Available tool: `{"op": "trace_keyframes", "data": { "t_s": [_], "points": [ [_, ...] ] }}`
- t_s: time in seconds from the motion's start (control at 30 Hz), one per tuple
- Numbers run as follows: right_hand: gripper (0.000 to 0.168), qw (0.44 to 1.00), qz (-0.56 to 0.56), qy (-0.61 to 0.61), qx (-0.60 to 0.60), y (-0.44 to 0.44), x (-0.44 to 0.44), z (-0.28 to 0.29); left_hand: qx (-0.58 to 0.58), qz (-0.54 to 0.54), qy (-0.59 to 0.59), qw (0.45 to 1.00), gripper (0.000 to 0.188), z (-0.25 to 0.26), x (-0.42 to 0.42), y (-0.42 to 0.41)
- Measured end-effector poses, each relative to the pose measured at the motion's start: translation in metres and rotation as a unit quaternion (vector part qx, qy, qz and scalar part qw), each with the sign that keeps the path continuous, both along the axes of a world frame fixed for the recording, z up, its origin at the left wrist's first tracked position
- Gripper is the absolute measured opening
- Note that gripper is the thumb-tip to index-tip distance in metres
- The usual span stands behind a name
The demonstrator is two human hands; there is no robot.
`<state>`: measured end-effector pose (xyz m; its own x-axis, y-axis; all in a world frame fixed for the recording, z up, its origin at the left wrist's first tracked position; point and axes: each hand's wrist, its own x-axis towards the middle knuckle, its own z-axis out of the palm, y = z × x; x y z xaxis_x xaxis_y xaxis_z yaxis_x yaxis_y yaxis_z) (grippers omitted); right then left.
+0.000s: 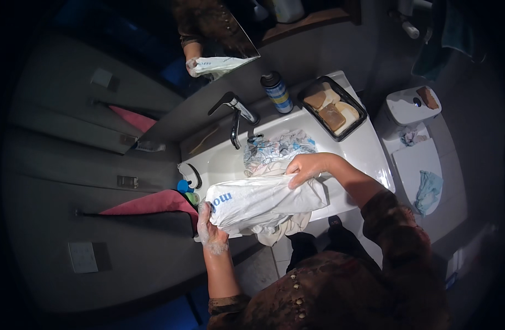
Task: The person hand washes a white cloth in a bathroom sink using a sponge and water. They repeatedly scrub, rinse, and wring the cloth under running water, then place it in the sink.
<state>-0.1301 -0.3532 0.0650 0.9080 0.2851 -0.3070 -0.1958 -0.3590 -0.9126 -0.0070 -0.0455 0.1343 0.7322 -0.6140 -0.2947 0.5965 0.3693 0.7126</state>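
A wet white cloth (256,202) bearing blue lettering is stretched between my hands above the front of the white washbasin (223,163). My left hand (211,227), covered in suds, grips its left end. The upper right edge of the cloth is pinched by my right hand (306,168). Behind it, a bunched patterned cloth (279,146) lies in the bowl beneath the chrome tap (240,113). A beige cloth (287,231) hangs over the basin's front edge, partly covered by the white one.
A black tray (339,132) of soap bars (331,116) and a blue bottle (279,93) stand at the basin's back right. A scrubbing brush (190,173) sits at the left rim. Pink towel (153,204) hangs on the left wall. A toilet (409,156) with a pale blue cloth (429,190) is at right.
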Motion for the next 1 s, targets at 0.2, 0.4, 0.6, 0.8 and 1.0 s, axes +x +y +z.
{"op": "trace_keyframes", "data": {
  "t_s": [0.2, 0.4, 0.6, 0.8, 1.0],
  "points": [
    [0.024, 0.872, -0.185, -0.093, 0.444, -0.02, -0.009, 0.02, 0.023, 0.041, -0.084, 0.995, 0.059, 0.015, 0.007, 0.004],
    [0.036, 0.784, -0.182, -0.115, 0.583, 0.001, 0.014, 0.059, -0.242, -0.153, -0.148, 0.947, 0.088, 0.035, -0.007, -0.015],
    [0.047, 0.672, -0.356, -0.007, 0.649, 0.017, 0.036, -0.014, -0.148, -0.097, 0.213, 0.961, 0.089, -0.055, -0.035, -0.052],
    [0.056, 0.862, -0.42, 0.026, 0.284, 0.022, -0.03, -0.056, -0.061, -0.042, -0.011, 0.997, 0.074, -0.045, -0.028, -0.024],
    [0.033, 0.798, -0.536, -0.21, -0.177, -0.038, -0.04, -0.057, -0.033, -0.101, 0.007, 0.994, 0.059, -0.159, 0.023, 0.009]
  ]
}}
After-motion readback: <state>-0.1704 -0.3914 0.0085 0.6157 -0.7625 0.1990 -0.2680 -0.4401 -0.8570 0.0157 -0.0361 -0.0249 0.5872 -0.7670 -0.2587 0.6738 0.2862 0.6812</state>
